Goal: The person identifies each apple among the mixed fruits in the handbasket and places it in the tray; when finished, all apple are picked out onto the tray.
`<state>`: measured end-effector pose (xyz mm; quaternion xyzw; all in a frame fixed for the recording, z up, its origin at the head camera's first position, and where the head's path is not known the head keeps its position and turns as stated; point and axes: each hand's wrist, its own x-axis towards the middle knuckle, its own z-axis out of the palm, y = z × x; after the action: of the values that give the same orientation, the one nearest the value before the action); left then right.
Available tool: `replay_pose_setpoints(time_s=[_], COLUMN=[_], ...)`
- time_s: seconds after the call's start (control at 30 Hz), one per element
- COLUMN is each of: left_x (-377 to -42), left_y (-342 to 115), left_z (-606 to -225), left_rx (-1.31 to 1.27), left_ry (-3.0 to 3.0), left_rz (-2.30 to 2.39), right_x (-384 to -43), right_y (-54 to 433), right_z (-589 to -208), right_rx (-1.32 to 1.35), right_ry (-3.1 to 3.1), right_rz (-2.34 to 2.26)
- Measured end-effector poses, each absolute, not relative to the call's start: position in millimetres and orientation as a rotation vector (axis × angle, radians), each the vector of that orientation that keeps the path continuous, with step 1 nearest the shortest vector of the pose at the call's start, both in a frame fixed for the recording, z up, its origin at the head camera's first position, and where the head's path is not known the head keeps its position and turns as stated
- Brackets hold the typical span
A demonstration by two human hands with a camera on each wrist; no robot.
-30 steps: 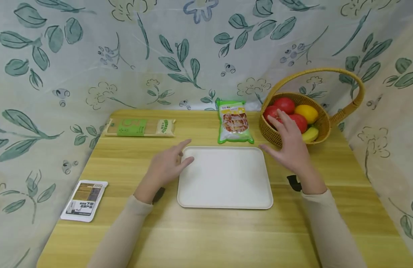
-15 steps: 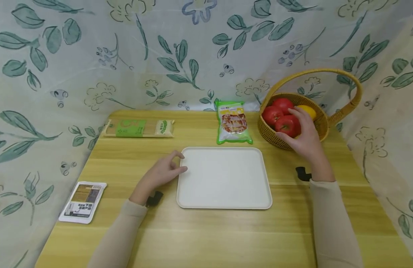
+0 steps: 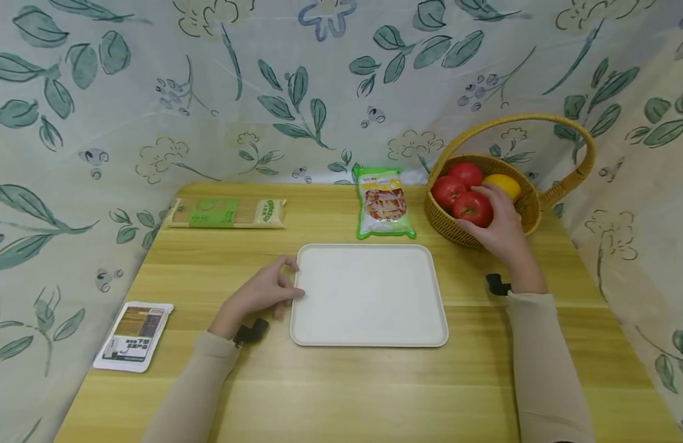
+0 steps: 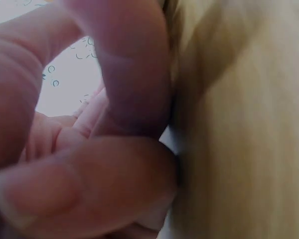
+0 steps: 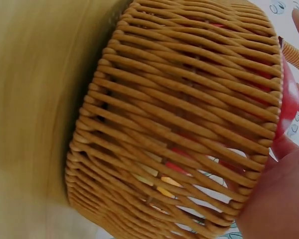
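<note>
The long pack (image 3: 225, 213) at the back left of the worktop (image 3: 363, 394) has a green label and stylised green capitals at its right end, too small to read surely. The white pack (image 3: 132, 344) at the front left carries bold black characters below a brown panel; they too are unclear. Small print tops the green bag (image 3: 383, 203), above a food picture, just beside the basket (image 3: 445, 226).

In that basket, the right hand (image 3: 505, 226) has its fingers curled round the front red fruit (image 3: 469, 208), near the yellow fruit (image 3: 504, 183). The left hand (image 3: 263, 289) is at the left rim of the white tray (image 3: 369, 295), fingers bent; whether they pinch it, I cannot tell.
</note>
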<state>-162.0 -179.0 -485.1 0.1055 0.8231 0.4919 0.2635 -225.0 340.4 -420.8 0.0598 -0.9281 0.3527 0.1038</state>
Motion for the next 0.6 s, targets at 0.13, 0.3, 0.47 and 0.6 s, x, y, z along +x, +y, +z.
replay_pose_setpoints(time_s=[0.13,0.3,0.47,0.6], left_x=[-162.0,-161.4,-161.3,-161.5], left_y=[-182.2,-183.4,-182.8,-183.1], left_z=[-486.8,-486.6,-485.3,-484.3], left_rx=[0.314,0.344,0.345,0.335], left_ry=[2.2,2.15,2.127,2.108], left_rz=[1.327,1.339,1.344,1.347], right_x=[-226.8,-227.8,-227.7,-227.2], right_y=[341.5,342.8,343.6,344.2], right_z=[-422.8,-424.8,-425.7,-425.4], right_rx=[0.167,0.159,0.163,0.164], right_ry=[-2.751,-2.754,-2.748,-2.75], right_rz=[1.034,1.019,1.023,1.045])
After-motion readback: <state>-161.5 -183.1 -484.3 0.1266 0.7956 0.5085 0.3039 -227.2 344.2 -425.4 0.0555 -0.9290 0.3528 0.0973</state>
